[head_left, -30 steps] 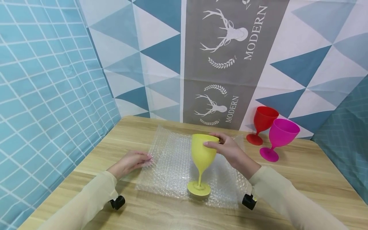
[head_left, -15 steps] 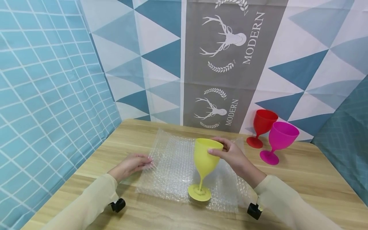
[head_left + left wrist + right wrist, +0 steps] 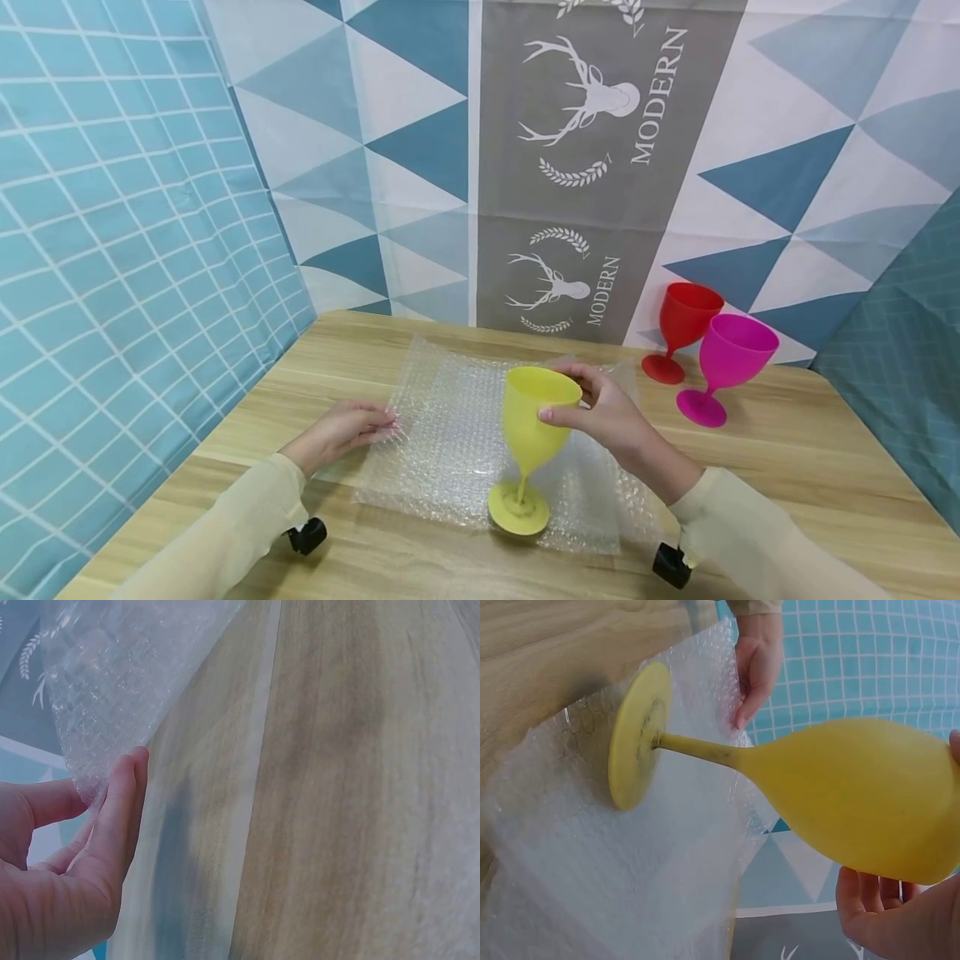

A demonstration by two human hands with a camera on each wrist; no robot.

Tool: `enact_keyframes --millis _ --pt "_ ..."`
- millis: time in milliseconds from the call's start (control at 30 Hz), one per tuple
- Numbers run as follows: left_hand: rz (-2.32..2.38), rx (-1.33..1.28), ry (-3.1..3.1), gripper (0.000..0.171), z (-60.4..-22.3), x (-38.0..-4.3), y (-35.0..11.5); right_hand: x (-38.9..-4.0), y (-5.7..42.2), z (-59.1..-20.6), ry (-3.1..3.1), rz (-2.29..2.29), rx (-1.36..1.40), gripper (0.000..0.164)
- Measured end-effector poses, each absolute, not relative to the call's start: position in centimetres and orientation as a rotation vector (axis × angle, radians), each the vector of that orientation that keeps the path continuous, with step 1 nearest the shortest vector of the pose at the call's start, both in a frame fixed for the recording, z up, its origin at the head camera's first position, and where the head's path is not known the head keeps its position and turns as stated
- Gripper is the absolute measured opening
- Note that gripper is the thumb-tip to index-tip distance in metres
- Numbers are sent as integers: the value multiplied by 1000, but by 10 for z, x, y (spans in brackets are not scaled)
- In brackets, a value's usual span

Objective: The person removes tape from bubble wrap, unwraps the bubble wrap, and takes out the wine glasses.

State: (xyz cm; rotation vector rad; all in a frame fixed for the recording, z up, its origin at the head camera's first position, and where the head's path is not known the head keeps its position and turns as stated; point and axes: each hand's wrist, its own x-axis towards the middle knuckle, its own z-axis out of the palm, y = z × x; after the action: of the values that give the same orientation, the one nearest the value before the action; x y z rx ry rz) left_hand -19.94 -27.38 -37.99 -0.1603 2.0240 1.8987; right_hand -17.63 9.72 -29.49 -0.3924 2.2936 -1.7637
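Note:
My right hand (image 3: 603,412) grips a yellow plastic goblet (image 3: 538,421) by the upper part of its bowl, thumb on the near side and fingers behind. The goblet leans a little, rim to the right, over the near part of a clear bubble wrap sheet (image 3: 450,433). In the right wrist view its round yellow foot (image 3: 637,739) is close to the wrap; whether they touch I cannot tell. On the other side, my left hand (image 3: 348,429) pinches the wrap's left edge between thumb and fingers. The left wrist view shows that wrap corner (image 3: 112,712) lifted in the fingers (image 3: 124,802).
At the back right of the wooden table (image 3: 787,475) stand a red goblet (image 3: 686,321) and a magenta goblet (image 3: 731,358), close together. A patterned cloth backdrop (image 3: 420,183) hangs behind the table, and a blue checked cloth (image 3: 142,250) borders its left side.
The yellow goblet has come slightly nearer in my right hand, its bowl shifting a little to the right. My left hand keeps its place on the wrap. The head view has tilted slightly.

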Motion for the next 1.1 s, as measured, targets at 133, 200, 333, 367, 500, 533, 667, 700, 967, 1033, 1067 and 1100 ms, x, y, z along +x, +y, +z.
enact_keyframes --millis 133,200,333,367,500,533,667,700,967,1033,1067,1100 --pt "1894 -156 2025 38 -378 -199 -272 -172 96 -293 2273 -1774 -440 61" --pt "1889 -160 2031 38 -378 -200 -272 -171 96 -292 2261 -1783 -465 62" --pt "1881 -157 2036 39 -378 -201 -271 -167 95 -289 2261 -1782 -486 63" --pt "1883 -153 2035 39 -378 -201 -271 -166 95 -288 2266 -1781 -490 64" --pt "1875 -128 2041 39 -378 -201 -274 -162 93 -286 2277 -1773 -520 65" --pt "1871 -122 2043 39 -378 -201 -275 -162 93 -285 2278 -1771 -531 65" --pt "1862 -123 2053 39 -378 -200 -277 -159 93 -284 2311 -1745 -582 66" --pt "1862 -123 2049 39 -378 -200 -277 -158 93 -284 2327 -1737 -597 66" --pt "1876 -138 2032 41 -380 -200 -276 -150 96 -280 2431 -1683 -688 66" --pt "1871 -136 2035 41 -380 -201 -275 -148 97 -280 2448 -1675 -704 66" --pt "1870 -136 2036 41 -380 -201 -275 -146 97 -280 2458 -1671 -706 67" --pt "1867 -134 2039 40 -380 -201 -275 -145 98 -280 2468 -1668 -714 67"
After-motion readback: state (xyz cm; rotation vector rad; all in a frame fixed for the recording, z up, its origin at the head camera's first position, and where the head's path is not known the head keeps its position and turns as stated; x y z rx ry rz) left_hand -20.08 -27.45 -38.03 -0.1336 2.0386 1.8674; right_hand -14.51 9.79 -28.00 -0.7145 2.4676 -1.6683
